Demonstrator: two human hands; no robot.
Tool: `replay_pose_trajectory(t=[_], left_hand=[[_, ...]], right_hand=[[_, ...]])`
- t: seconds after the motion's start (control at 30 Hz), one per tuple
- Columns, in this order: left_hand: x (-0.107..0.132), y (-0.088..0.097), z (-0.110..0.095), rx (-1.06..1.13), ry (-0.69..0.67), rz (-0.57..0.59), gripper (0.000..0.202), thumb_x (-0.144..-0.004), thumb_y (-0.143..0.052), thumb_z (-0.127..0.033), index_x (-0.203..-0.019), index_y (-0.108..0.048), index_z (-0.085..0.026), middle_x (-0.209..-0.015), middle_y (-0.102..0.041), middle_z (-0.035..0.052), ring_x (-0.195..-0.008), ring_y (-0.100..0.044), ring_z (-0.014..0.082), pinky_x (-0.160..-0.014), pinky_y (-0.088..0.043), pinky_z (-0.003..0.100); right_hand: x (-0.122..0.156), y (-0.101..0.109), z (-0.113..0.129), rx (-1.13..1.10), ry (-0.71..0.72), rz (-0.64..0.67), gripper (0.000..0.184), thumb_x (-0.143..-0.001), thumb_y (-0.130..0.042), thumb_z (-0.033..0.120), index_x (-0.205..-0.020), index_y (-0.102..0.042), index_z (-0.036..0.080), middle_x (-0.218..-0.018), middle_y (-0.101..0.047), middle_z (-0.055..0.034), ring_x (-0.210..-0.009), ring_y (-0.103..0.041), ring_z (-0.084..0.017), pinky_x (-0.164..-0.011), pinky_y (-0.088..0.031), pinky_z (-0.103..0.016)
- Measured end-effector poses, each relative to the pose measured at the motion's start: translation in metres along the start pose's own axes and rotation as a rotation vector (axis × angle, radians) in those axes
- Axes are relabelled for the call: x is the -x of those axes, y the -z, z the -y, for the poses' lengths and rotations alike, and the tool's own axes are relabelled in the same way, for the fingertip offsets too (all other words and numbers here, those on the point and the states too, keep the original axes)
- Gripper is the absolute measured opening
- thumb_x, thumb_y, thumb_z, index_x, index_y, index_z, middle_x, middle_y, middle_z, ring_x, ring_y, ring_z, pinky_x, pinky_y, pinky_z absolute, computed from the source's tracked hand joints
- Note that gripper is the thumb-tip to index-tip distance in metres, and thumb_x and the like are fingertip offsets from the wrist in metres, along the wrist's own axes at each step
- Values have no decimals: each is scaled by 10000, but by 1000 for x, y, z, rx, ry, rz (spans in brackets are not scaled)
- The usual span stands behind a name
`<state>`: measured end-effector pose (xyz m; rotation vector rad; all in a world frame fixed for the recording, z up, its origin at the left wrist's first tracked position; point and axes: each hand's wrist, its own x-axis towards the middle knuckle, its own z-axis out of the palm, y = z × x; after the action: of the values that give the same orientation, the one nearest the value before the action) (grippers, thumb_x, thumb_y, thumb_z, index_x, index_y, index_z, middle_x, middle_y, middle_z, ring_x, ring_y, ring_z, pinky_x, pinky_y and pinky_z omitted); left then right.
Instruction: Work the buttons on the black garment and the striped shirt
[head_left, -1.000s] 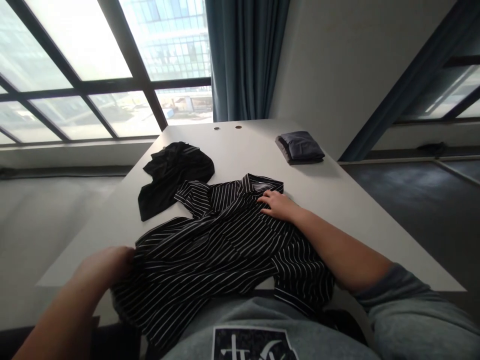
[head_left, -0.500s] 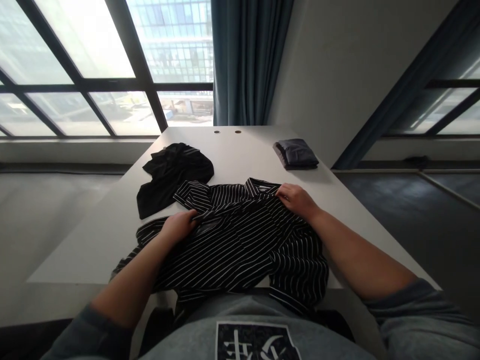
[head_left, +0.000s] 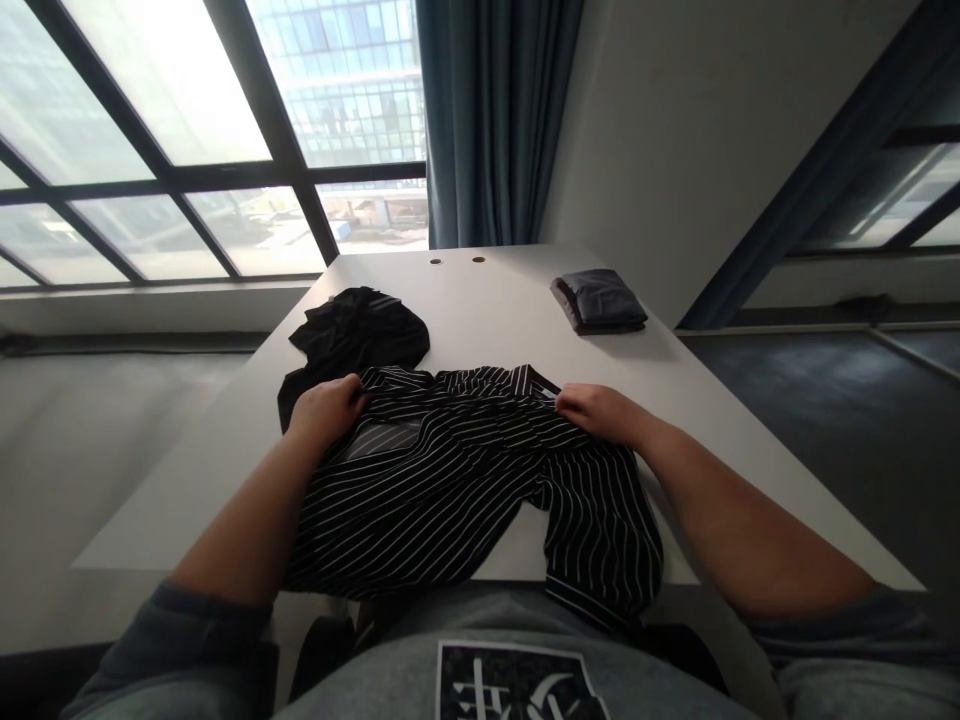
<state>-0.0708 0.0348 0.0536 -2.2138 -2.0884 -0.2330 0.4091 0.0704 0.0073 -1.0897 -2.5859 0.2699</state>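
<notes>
A black shirt with thin white stripes (head_left: pixel 457 480) lies spread on the white table (head_left: pixel 495 310), its lower part hanging over the near edge. My left hand (head_left: pixel 324 408) is closed on the shirt's far left part, beside a sleeve. My right hand (head_left: pixel 596 410) is closed on the far right part near the collar. The cloth is stretched between both hands.
A crumpled black garment (head_left: pixel 352 340) sits just beyond my left hand. A folded dark grey garment (head_left: pixel 598 298) rests at the table's far right. Two small round holes (head_left: pixel 456 260) mark the table's far end. Windows and a blue curtain stand behind.
My left hand moved from the shirt's near left edge up to its far left part. Both hands pulled the top apart, flattening the shirt.
</notes>
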Motion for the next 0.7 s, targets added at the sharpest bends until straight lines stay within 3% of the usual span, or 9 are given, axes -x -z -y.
replay_pose_trajectory(t=[0.1,0.23,0.37,0.47,0.57,0.7], left_hand=[[10,-20,-33,-34,-104,-70,239,-997,-527,-293,-1159,-686,-218,-1137,-696,115,-1082,-601,301,-948,-448,409],[14,-44,-98,163,-309,163,301,-1047,-479,-390,-1149,-718,-238,-1105,-735,74,-1065,-659,256,-1012,-466,378],[-5,-62,-145,182,-216,272,353,-1024,-509,-427,-1214,-717,-213,-1183,-744,112,-1119,-682,290,-983,-498,387],[-20,-72,-161,237,-146,375,345,-975,-584,-484,-1165,-733,-238,-1117,-776,91,-1071,-706,296,-916,-523,374],[-27,-81,-167,305,-113,364,269,-955,-617,-436,-1117,-734,-256,-1072,-785,66,-1027,-711,275,-876,-519,349],[-24,-87,-164,441,-144,279,167,-933,-630,-331,-1046,-727,-255,-984,-779,36,-920,-700,239,-825,-503,329]], right_hand=[[-7,-14,5,10,-39,116,130,-913,-607,145,-860,-706,210,-903,-713,-44,-800,-662,-190,-753,-504,-311],[-30,-19,23,24,-78,-22,127,-945,-598,189,-944,-724,202,-986,-717,-76,-925,-665,-225,-877,-524,-357],[-51,-36,32,-11,-102,-18,170,-923,-656,205,-1070,-742,212,-1124,-732,-87,-1062,-668,-249,-995,-517,-395],[-52,-57,29,-9,-118,59,193,-902,-699,219,-1089,-747,211,-1123,-743,-84,-1056,-673,-254,-991,-518,-406],[-45,-70,26,-5,-114,69,174,-896,-698,192,-1062,-747,204,-1069,-751,-74,-1024,-666,-257,-973,-513,-417],[-44,-70,32,-28,-85,-88,234,-885,-697,160,-1109,-748,207,-1116,-717,-101,-1070,-621,-279,-1000,-500,-453]])
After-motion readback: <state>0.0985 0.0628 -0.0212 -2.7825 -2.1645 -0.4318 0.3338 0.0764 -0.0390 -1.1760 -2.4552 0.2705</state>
